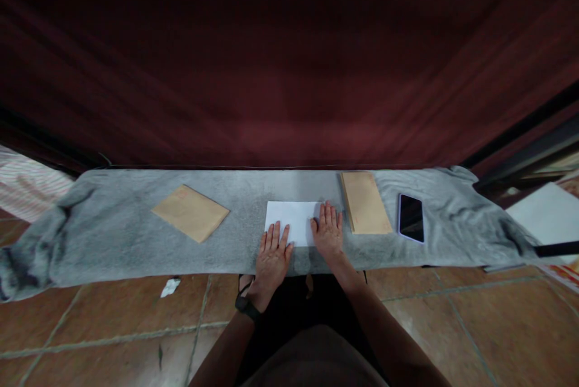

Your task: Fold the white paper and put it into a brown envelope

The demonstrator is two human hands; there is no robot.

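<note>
A white sheet of paper (296, 215), which looks folded to a small rectangle, lies on the grey cloth in front of me. My left hand (274, 253) rests flat on its lower left corner, fingers stretched out. On the paper's right edge lies my right hand (329, 233), also flat with its fingers extended. Just right of that hand is a stack of brown envelopes (367, 203). Farther to the left, a single brown envelope (191, 212) lies at an angle, touched by neither hand. Parts of the paper are hidden under both hands.
The grey cloth (113, 236) covers a long narrow surface against a dark red panel (284, 103). A phone (411, 218) lies right of the envelope stack. Below, a white scrap (170, 287) lies on the tiled floor (136, 314). A white board-like sheet (549, 212) is at far right.
</note>
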